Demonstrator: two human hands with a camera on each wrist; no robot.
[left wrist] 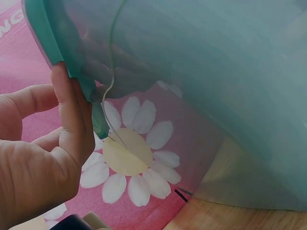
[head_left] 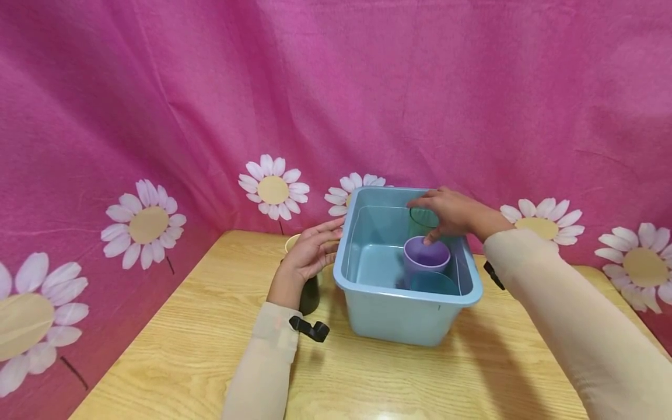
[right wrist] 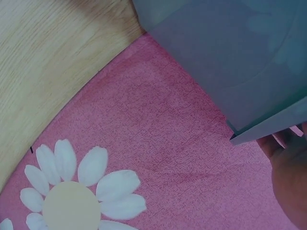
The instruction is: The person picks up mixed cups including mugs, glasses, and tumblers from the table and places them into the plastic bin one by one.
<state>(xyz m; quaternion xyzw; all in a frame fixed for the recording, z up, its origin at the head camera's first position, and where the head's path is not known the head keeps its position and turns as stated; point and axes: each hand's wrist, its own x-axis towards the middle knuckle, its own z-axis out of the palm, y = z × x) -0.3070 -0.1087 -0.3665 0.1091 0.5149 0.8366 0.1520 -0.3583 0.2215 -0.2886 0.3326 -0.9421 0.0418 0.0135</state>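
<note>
Beige sleeves (head_left: 262, 367) (black wrist straps (head_left: 307, 327))

Left of the tub (head_left: 396, 318), the left hand (head_left: 311, 252) partly hides a dark object (head_left: 311, 298) and a yellow-rimmed one (head_left: 290, 241). Inside the tub, the right hand (head_left: 454, 212) partly covers a green cup (head_left: 422, 218); the tub itself conceals the base of a teal cup (head_left: 434, 283).

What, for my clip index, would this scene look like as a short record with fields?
container: blue tub, upright on table
in tub: green cup, purple cup, teal cup
left hand: fingers against tub's left rim
right hand: at green cup, thumb at purple cup; grip unclear
left of tub: dark item, partly hidden by left hand
backdrop: pink daisy cloth
</note>
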